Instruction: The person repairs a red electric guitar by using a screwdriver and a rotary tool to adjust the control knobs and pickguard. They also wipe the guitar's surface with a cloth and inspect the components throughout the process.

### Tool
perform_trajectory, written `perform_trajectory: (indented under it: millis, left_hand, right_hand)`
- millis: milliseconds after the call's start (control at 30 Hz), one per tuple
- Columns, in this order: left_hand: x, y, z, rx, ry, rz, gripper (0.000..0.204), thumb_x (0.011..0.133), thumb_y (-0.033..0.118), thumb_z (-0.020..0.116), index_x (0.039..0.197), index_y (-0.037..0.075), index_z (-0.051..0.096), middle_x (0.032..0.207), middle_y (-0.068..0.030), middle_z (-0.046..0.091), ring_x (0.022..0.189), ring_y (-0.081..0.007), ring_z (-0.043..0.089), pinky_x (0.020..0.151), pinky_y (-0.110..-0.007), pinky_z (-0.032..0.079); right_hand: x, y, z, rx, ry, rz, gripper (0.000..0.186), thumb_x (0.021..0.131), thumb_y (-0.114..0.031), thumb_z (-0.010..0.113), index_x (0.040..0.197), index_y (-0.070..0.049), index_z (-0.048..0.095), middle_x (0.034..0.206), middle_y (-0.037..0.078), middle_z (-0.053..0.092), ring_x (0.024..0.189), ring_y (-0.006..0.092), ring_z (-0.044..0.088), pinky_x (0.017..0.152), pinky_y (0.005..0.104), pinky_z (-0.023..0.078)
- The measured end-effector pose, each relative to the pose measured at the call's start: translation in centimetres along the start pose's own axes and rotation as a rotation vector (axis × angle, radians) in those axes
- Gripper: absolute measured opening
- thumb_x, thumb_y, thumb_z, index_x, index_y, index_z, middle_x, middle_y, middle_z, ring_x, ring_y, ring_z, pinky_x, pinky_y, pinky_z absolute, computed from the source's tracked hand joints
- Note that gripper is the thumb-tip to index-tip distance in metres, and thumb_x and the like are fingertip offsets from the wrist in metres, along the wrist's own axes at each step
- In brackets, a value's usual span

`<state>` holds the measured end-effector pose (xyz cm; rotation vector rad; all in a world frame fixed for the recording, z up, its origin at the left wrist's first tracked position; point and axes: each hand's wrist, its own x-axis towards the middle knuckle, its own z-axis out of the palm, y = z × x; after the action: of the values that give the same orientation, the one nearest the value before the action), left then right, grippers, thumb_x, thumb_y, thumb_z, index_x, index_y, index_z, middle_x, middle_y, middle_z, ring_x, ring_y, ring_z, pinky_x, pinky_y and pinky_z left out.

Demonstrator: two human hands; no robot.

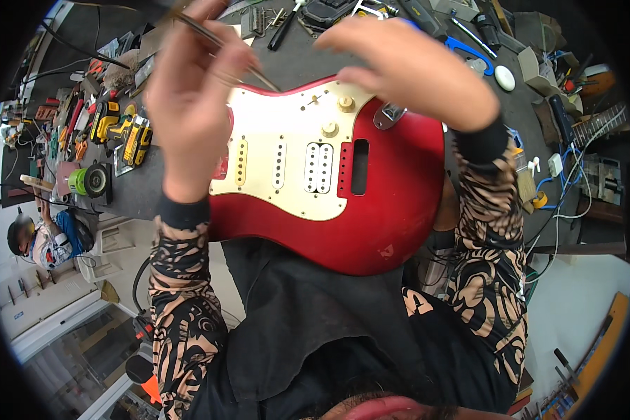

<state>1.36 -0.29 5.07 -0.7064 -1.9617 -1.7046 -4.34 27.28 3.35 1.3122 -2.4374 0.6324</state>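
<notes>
My left hand (192, 98) is closed around a long, thin metal rod (259, 73) at the upper left, which slants down toward the top edge of a red electric guitar body (406, 196). The body lies across the bench edge nearest me, with a cream pickguard (259, 203), three pickups (318, 168), two visible knobs (345, 103) and a metal jack plate (387, 122). My right hand (420, 77) hovers over the upper right of the body, loosely curved with thumb and fingers apart, nothing visible in it.
A cluttered bench (133, 189) holds yellow-black drills (119, 136), a green-black round tool (87, 182), a blue-handled saw (469, 52), a white round object (504, 77), cables (556, 217) and a guitar neck (598, 126). Another person (56, 241) works at the far left.
</notes>
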Motion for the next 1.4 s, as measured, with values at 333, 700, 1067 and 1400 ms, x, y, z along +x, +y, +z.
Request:
perform_trajectory:
  millis: [333,700,1067,1400]
  left_hand:
    - [6.0,-7.6,-6.2,0.596,-0.504,-0.129,0.028,0.106,0.010,0.071,0.132,0.001,0.072,0.109,-0.0072,0.073,0.100,-0.0167,0.068,0.092,-0.030,0.053]
    - [3.2,-6.8,-0.8,0.758,-0.504,0.330,0.026,0.090,-0.007,0.066,0.113,0.001,0.073,0.107,-0.0130,0.065,0.103,-0.0353,0.065,0.089,-0.043,0.055]
    - [-1.2,-3.6,-0.5,0.529,-0.743,0.044,0.025,0.088,-0.007,0.063,0.106,0.002,0.078,0.104,-0.0129,0.067,0.106,-0.0342,0.067,0.091,-0.045,0.055]
    - [0.7,-3.9,-0.8,0.332,-0.455,-0.001,0.024,0.103,-0.003,0.063,0.124,0.002,0.072,0.107,-0.0075,0.069,0.100,-0.0203,0.068,0.087,-0.033,0.055]
  right_hand:
    - [-19.0,2.0,-10.3,-0.318,-0.230,1.116,0.036,0.100,-0.029,0.075,0.122,0.000,0.072,0.118,0.024,0.076,0.110,0.0423,0.074,0.095,0.0481,0.057]
    - [-19.5,-1.1,-6.1,-0.453,-0.170,0.999,0.045,0.094,-0.043,0.082,0.117,-0.006,0.070,0.119,0.014,0.073,0.114,0.0381,0.068,0.095,0.0506,0.053]
    - [-21.8,1.2,-5.8,-0.213,0.012,0.906,0.042,0.092,-0.031,0.086,0.112,0.000,0.066,0.105,0.014,0.061,0.103,0.0357,0.061,0.092,0.0447,0.050]
    - [-24.6,1.7,-9.3,0.183,0.179,1.119,0.029,0.107,-0.026,0.076,0.103,-0.004,0.058,0.086,-0.001,0.047,0.080,0.0088,0.050,0.075,0.0276,0.045]
